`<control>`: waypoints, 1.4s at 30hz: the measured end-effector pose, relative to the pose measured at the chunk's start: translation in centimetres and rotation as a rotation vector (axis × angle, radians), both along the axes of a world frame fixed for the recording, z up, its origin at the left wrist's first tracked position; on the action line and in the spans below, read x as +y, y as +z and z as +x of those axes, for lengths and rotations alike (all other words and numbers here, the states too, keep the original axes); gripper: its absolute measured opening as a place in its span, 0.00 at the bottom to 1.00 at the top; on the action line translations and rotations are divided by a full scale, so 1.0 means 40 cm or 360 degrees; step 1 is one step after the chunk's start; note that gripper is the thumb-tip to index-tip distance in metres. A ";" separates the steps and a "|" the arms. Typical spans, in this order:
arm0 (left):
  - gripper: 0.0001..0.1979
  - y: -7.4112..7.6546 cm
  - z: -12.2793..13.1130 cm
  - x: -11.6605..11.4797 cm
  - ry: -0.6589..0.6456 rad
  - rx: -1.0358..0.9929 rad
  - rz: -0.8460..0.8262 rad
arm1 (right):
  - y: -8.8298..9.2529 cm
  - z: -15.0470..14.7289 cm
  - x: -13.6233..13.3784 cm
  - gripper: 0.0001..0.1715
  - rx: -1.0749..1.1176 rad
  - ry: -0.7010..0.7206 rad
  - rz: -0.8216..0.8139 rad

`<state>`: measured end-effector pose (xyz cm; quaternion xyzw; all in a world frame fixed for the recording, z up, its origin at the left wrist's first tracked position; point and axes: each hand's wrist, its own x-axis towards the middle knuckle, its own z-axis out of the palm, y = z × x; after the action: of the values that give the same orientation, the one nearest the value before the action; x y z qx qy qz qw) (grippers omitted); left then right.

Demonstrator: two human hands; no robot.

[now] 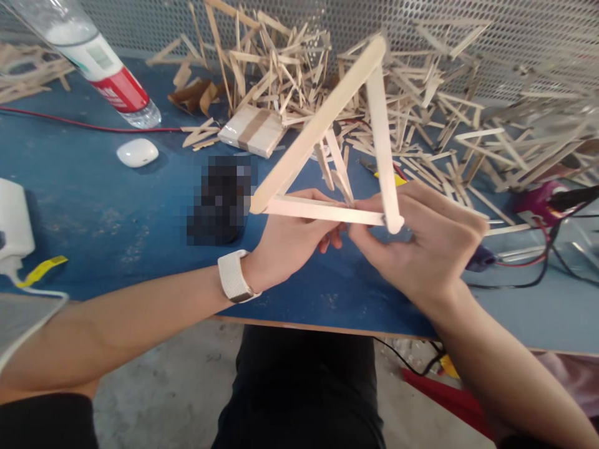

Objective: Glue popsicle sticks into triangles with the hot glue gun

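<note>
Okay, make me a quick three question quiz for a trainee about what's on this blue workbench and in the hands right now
1. True or false: both hands hold the triangle of flat wooden craft sticks above the blue tabletop.
2. Which wrist wears the white-strapped watch? A) left B) right C) neither
3. Fill in: the clear plastic bottle at the far left has a ____ label band.

Key
1. True. The left hand grips the bottom stick from below, and the right hand pinches its right corner.
2. A.
3. Red. It lies tilted, near the small white oval case.
</note>
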<state>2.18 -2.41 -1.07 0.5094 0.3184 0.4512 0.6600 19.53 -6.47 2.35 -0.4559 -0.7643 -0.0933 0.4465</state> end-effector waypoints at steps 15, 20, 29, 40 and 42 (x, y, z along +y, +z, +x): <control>0.18 -0.001 0.007 -0.001 -0.0005 -0.0066 -0.0045 | 0.000 0.002 0.005 0.13 -0.0020 -0.0048 -0.0036; 0.17 0.002 0.002 0.000 -0.0068 -0.0142 -0.0065 | -0.007 0.006 0.010 0.08 0.0103 -0.0070 -0.0039; 0.19 0.005 0.002 0.001 -0.0025 -0.0064 -0.0045 | -0.013 0.014 0.014 0.08 0.0300 0.0020 -0.0372; 0.21 -0.008 -0.002 0.002 0.0054 -0.0051 0.0117 | -0.020 0.010 0.020 0.05 0.0615 0.0058 -0.0622; 0.20 -0.007 0.000 0.003 0.0046 -0.0069 0.0129 | -0.021 0.009 0.021 0.05 0.0628 0.0062 -0.0629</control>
<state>2.17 -2.29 -1.33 0.5213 0.2928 0.4840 0.6389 19.90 -5.62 1.51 -0.5288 -0.6746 0.1567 0.4907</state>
